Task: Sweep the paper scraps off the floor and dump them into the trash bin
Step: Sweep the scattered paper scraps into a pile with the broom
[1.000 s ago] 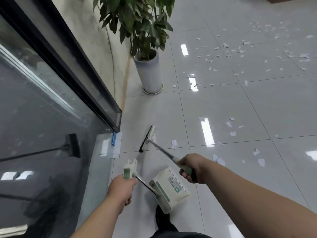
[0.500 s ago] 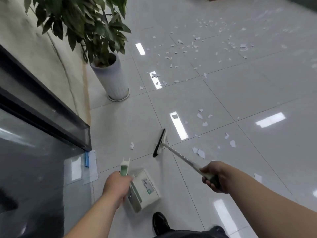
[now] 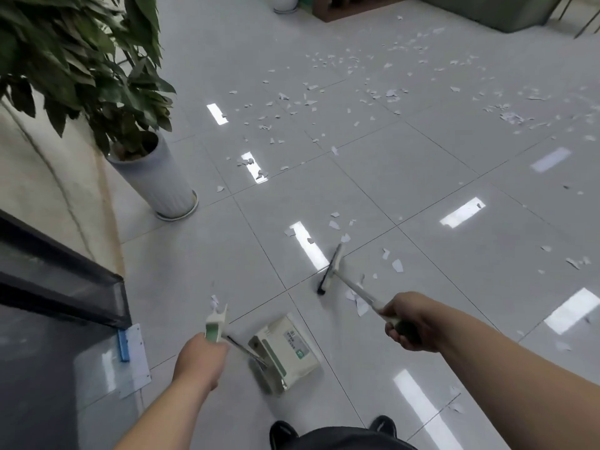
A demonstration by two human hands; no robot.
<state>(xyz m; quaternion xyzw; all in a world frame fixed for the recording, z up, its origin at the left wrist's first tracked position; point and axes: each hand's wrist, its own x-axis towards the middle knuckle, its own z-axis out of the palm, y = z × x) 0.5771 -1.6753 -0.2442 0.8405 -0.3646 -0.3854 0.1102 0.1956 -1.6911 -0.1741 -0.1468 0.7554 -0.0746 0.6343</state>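
My left hand [image 3: 198, 362] grips the green-and-cream handle of a cream dustpan [image 3: 284, 350], which hangs low over the tiles in front of my feet. My right hand [image 3: 406, 321] grips the handle of a small broom [image 3: 331, 269]; its black bristles rest on the floor ahead of the dustpan. White paper scraps [image 3: 397, 265] lie beside the broom head, a few more by the shaft, and several are strewn across the far tiles [image 3: 344, 92]. No trash bin is in view.
A potted plant in a tall white ribbed pot [image 3: 159, 186] stands at the left by a beige wall. A dark-framed glass door [image 3: 58, 287] with a blue floor hinge [image 3: 125, 344] fills the lower left. Furniture edges [image 3: 357, 8] line the far end. My shoes [image 3: 282, 431] show at the bottom.
My view has swung right and forward, away from the glass door. The broom head has moved right toward the nearest scraps. The dustpan stays low beside my left hand.
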